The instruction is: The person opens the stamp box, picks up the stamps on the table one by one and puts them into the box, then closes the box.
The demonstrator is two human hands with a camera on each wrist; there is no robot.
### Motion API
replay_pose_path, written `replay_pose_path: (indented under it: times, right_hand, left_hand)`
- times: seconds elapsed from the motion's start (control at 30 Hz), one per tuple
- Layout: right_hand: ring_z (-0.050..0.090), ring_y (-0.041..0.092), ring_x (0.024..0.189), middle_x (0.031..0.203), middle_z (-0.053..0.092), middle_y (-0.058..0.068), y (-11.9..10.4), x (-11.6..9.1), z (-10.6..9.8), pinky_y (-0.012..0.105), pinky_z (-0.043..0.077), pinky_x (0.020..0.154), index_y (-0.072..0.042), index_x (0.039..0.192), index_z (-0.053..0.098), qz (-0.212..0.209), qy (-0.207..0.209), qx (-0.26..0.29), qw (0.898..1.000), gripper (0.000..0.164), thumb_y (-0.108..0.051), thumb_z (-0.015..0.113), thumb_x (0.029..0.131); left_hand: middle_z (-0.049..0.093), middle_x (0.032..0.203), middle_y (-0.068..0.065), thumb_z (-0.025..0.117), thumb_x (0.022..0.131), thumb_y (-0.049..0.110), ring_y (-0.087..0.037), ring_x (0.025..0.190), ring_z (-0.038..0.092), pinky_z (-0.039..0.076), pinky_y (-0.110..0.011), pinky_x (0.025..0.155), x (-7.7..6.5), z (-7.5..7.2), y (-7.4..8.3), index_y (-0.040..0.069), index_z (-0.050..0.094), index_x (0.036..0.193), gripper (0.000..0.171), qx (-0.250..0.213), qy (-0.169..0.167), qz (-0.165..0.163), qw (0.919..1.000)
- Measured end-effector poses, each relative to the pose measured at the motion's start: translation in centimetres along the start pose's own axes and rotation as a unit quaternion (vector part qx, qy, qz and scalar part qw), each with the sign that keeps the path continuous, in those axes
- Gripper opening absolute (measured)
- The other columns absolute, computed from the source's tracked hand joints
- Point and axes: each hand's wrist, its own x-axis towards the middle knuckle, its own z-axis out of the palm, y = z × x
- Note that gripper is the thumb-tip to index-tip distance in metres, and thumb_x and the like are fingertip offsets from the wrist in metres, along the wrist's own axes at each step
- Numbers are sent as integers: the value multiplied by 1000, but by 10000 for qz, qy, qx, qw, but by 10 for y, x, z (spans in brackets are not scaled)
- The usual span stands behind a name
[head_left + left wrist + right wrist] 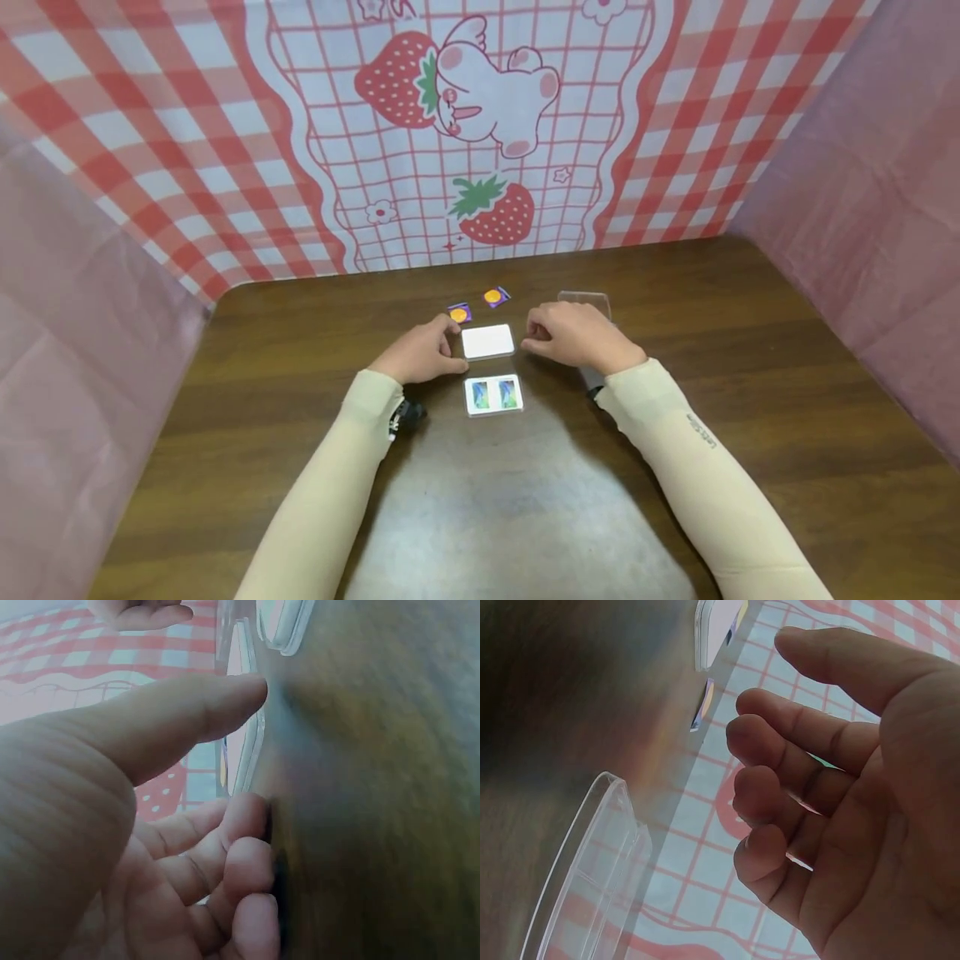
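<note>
A flat white rectangular case [487, 342] with a clear rim lies on the table between the two hands. At its left end is my left hand [422, 352], thumb and fingers apart and loosely bent; whether the thumb touches the case I cannot tell. Nearer the body lies a similar case [493, 395] showing two small blue-green pictures. My right hand [576, 335] hovers to the right of the white case, its fingers [759, 796] loosely curled around nothing. Below and partly behind that hand is a clear plastic cover [592, 877], mostly hidden in the head view.
Two small purple pieces with orange circles, one [460, 313] by the left fingertips and the other [495, 296] farther back, lie behind the white case. A checked strawberry cloth [300, 208] hangs at the table's back edge. Pink cloth [847, 208] hangs on both sides.
</note>
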Motion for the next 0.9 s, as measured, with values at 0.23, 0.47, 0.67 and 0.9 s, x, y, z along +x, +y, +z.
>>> replay_pose_path:
  times: [0.23, 0.47, 0.67, 0.9]
  right_hand:
    - [53, 14, 69, 77, 59, -5, 2, -3, -1, 34, 45, 65, -16, 95, 70, 47, 11, -8, 10000, 20, -35, 76, 95]
    - [53, 13, 69, 77, 59, -5, 0, 1, 2, 33, 45, 64, -16, 97, 72, -12, -40, -28, 10000, 20, -35, 76, 95]
    - [53, 13, 69, 77, 59, -5, 2, 3, 3, 33, 45, 65, -15, 97, 72, -31, -11, -45, 10000, 20, -34, 76, 95]
    - [57, 15, 74, 84, 66, -3, 6, 7, 7, 37, 49, 68, -14, 99, 73, 188, 68, 285, 9994, 20, -34, 74, 97]
  left_hand:
    - [65, 99, -8, 78, 93, 35, -21, 85, 60, 49, -38, 79, 7, 4, 5, 7, 47, 144, 66, -201, -98, -250, 9994]
    - [65, 107, -11, 76, 95, 34, -23, 95, 60, 48, -43, 91, 7, 8, 4, 12, 45, 147, 64, 15, -4, -313, 9995]
    - [66, 110, -12, 74, 96, 35, -26, 102, 62, 47, -47, 98, 6, 10, 3, 12, 44, 146, 63, 73, 34, -270, 9996]
    - [66, 115, -14, 73, 97, 35, -26, 104, 61, 47, -46, 100, 8, 9, 4, 12, 43, 147, 62, 175, 6, -245, 9995]
